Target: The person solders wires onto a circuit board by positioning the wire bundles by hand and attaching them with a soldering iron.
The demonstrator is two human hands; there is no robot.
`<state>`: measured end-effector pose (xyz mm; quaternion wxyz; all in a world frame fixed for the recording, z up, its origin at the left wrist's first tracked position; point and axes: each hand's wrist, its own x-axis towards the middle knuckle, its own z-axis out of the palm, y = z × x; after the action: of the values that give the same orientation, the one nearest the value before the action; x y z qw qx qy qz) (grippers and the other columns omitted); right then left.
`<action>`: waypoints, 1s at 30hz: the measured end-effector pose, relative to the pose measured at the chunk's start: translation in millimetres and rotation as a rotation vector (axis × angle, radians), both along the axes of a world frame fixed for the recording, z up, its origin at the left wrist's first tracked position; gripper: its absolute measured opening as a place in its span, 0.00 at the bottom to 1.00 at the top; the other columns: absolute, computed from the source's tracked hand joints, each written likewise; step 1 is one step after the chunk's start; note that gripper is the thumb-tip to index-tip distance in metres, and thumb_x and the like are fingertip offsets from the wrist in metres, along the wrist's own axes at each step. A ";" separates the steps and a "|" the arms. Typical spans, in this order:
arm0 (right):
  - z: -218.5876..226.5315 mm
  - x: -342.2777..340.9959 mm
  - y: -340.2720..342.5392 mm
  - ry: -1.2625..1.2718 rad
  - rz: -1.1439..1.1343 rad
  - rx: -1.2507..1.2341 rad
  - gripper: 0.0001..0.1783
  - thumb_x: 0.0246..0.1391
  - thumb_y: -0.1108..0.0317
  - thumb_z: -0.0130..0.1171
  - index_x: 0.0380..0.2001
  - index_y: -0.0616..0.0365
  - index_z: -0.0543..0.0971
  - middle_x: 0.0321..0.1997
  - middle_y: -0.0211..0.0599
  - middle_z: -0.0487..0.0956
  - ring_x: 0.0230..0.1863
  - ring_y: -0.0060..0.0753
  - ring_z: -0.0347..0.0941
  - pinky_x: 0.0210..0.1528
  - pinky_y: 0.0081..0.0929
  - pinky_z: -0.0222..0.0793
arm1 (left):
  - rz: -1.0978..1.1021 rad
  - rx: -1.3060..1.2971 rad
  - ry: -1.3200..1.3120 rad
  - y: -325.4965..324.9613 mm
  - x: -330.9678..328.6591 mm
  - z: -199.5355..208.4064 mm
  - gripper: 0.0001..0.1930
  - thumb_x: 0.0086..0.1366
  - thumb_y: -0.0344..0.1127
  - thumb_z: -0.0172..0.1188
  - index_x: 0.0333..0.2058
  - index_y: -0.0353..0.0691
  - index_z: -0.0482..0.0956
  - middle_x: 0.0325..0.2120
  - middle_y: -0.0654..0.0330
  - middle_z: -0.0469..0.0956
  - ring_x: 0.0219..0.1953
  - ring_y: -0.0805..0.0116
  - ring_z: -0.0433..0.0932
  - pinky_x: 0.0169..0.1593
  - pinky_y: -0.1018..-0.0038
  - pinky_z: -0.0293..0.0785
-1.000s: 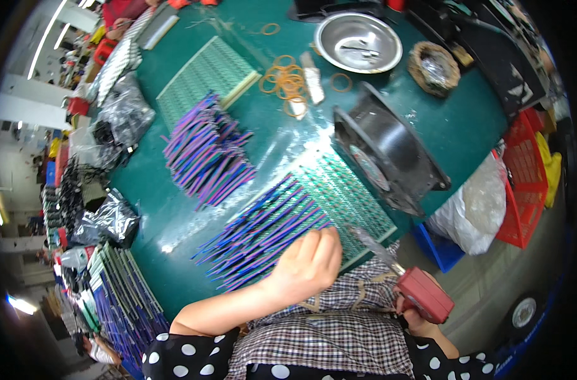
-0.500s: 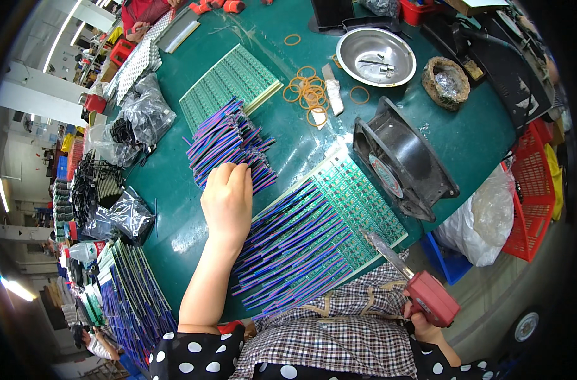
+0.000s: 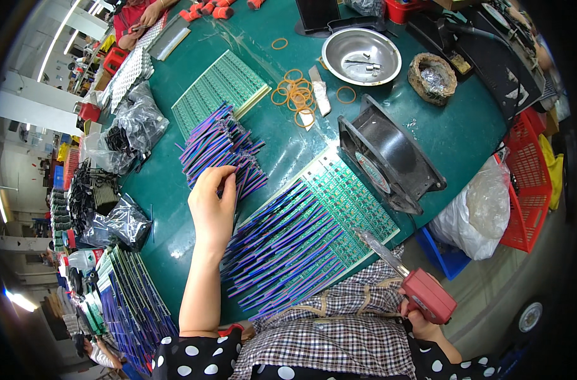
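The green tabletop [image 3: 462, 139] is the main work surface. The flat green circuit-board panel [image 3: 355, 206] lies at its near edge, in front of me; long blue, purple and pink wires [image 3: 282, 247] cover its left part in slanting rows and overhang its left edge. The black square-framed fan [image 3: 393, 152] stands just beyond the panel's right part. The loose heap of blue and purple wires [image 3: 222, 145] lies left of and beyond the panel, against a far stack of bare green boards [image 3: 219, 88].

My red-bodied soldering iron [image 3: 420, 285] points left, its tip above or on the panel's right part; contact cannot be determined. My left hand [image 3: 212, 199] is at the near side of the heap, thumb and forefinger brought together; I cannot tell whether a wire is between them. My right hand [image 3: 421, 324] is wrapped around the iron's body.

Caution: the heap is tangled, so pulling one wire may drag its neighbours out. My left forearm runs close beside the overhanging wire ends; a sideways sweep could displace the rows. If the iron is hot, lowering it inattentively could scorch the panel or nearby insulation.
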<state>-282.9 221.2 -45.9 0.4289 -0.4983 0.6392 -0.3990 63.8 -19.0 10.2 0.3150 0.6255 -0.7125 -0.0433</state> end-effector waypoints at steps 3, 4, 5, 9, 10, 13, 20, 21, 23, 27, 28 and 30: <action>2.1 3.5 -0.9 -0.118 -0.079 0.033 0.31 0.39 0.72 0.68 0.50 0.69 0.73 0.39 0.44 0.81 0.38 0.36 0.80 0.41 0.27 0.76 | 0.048 0.115 0.129 0.2 -0.4 -1.2 0.05 0.60 0.24 0.59 0.36 0.32 0.78 0.25 0.61 0.75 0.25 0.76 0.71 0.31 0.79 0.68; 1.7 4.3 -0.7 -0.117 -0.093 0.038 0.31 0.38 0.73 0.68 0.49 0.68 0.73 0.40 0.44 0.81 0.37 0.36 0.80 0.41 0.27 0.76 | 0.038 0.135 0.135 0.9 -1.9 -0.9 0.05 0.59 0.24 0.59 0.35 0.32 0.78 0.25 0.59 0.74 0.25 0.71 0.72 0.32 0.76 0.69; 1.4 4.3 0.1 -0.118 -0.095 0.037 0.31 0.38 0.73 0.68 0.49 0.68 0.73 0.40 0.44 0.81 0.37 0.36 0.80 0.41 0.27 0.76 | 0.027 0.153 0.137 2.5 -3.8 -0.1 0.05 0.59 0.25 0.59 0.35 0.32 0.77 0.25 0.57 0.73 0.26 0.66 0.72 0.32 0.74 0.69; -0.5 -0.6 1.8 -0.051 -0.038 0.017 0.29 0.38 0.72 0.68 0.48 0.68 0.75 0.40 0.45 0.81 0.37 0.39 0.80 0.41 0.28 0.76 | 0.027 0.223 0.176 6.9 -4.0 -0.7 0.05 0.60 0.24 0.59 0.36 0.31 0.78 0.25 0.64 0.74 0.26 0.80 0.69 0.30 0.82 0.65; -1.4 -3.1 2.2 -0.022 0.019 0.003 0.28 0.38 0.72 0.68 0.47 0.67 0.75 0.40 0.45 0.81 0.37 0.39 0.80 0.41 0.29 0.76 | 0.087 0.310 0.293 7.8 -6.4 1.4 0.05 0.60 0.24 0.60 0.36 0.31 0.78 0.25 0.64 0.74 0.27 0.80 0.70 0.30 0.82 0.66; -4.7 -3.7 4.9 -0.028 0.019 0.002 0.28 0.37 0.72 0.67 0.46 0.66 0.76 0.40 0.45 0.81 0.37 0.41 0.81 0.40 0.29 0.77 | 0.117 0.313 0.330 9.3 -5.2 -2.4 0.04 0.61 0.24 0.60 0.35 0.31 0.78 0.26 0.64 0.75 0.27 0.80 0.72 0.32 0.81 0.68; 16.3 2.9 -9.4 -0.297 -0.074 0.111 0.29 0.37 0.72 0.68 0.48 0.66 0.75 0.39 0.45 0.81 0.34 0.40 0.80 0.38 0.29 0.76 | 0.086 0.243 0.244 15.1 -18.6 8.8 0.03 0.59 0.24 0.59 0.33 0.33 0.78 0.26 0.57 0.77 0.28 0.69 0.76 0.34 0.76 0.71; 8.7 1.4 -7.0 -0.183 -0.026 0.060 0.29 0.37 0.72 0.68 0.48 0.66 0.75 0.39 0.45 0.81 0.34 0.39 0.80 0.37 0.29 0.76 | 0.056 0.289 0.314 21.4 -31.0 21.2 0.03 0.59 0.23 0.60 0.33 0.33 0.78 0.26 0.57 0.77 0.28 0.69 0.76 0.33 0.77 0.70; 9.7 -2.7 -4.4 -0.050 0.010 0.026 0.30 0.36 0.71 0.69 0.48 0.66 0.76 0.38 0.45 0.81 0.34 0.39 0.80 0.37 0.29 0.76 | -0.143 0.353 0.298 37.5 -57.5 36.4 0.04 0.58 0.23 0.60 0.33 0.33 0.78 0.26 0.56 0.77 0.28 0.67 0.76 0.33 0.76 0.70; 13.7 -0.5 -10.0 -0.150 -0.040 0.053 0.28 0.36 0.71 0.69 0.45 0.66 0.77 0.41 0.46 0.80 0.35 0.40 0.80 0.38 0.29 0.76 | -0.502 0.337 0.173 61.3 -94.4 25.0 0.08 0.52 0.22 0.63 0.32 0.35 0.79 0.30 0.56 0.76 0.30 0.59 0.77 0.34 0.71 0.74; 14.8 -1.2 -10.7 -0.123 -0.024 0.050 0.28 0.36 0.71 0.69 0.45 0.66 0.77 0.41 0.47 0.80 0.36 0.41 0.80 0.38 0.29 0.76 | -0.530 0.282 0.065 64.8 -96.9 17.0 0.08 0.51 0.22 0.64 0.32 0.35 0.79 0.31 0.56 0.76 0.30 0.60 0.77 0.34 0.70 0.74; 14.8 -2.7 -7.3 -0.095 -0.017 0.051 0.28 0.36 0.71 0.69 0.45 0.66 0.77 0.42 0.48 0.80 0.36 0.41 0.80 0.39 0.30 0.76 | -0.598 0.131 -0.193 70.9 -96.7 3.8 0.11 0.48 0.23 0.62 0.34 0.32 0.79 0.32 0.55 0.75 0.29 0.61 0.76 0.32 0.71 0.74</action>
<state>-285.6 213.8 -31.1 0.4680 -0.4623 0.6321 -0.4095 -32.9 51.9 14.0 0.1785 0.4086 -0.8870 -0.1202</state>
